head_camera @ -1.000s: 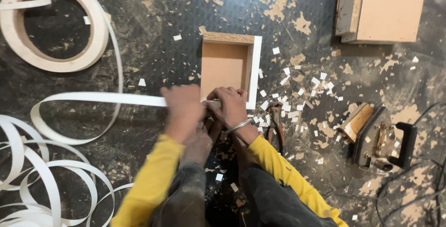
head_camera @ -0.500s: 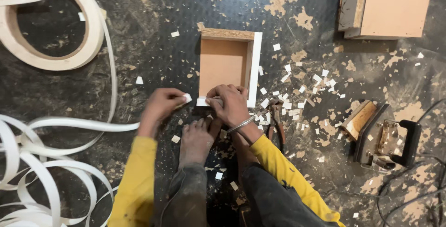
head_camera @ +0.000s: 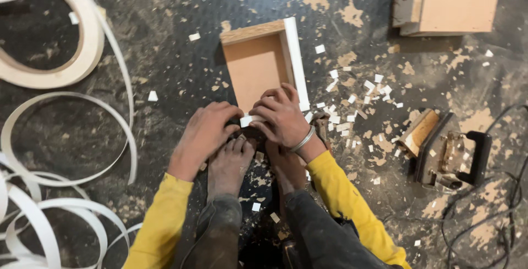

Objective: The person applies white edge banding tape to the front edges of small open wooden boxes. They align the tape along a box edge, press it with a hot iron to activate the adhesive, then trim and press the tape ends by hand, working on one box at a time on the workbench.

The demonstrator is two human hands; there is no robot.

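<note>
Edge-banding step in hand: small open wooden box [head_camera: 258, 62] on the floor, near edge against the bare feet. Left hand [head_camera: 206, 131] and right hand [head_camera: 281, 116] pinching a short white strip end [head_camera: 246, 120] there. Next, judged: firm pressing, alignment along the edge.

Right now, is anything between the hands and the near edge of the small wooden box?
Nothing visible. Left hand and right hand already rest at the box's near edge, pinching a white strip end between them.
</note>
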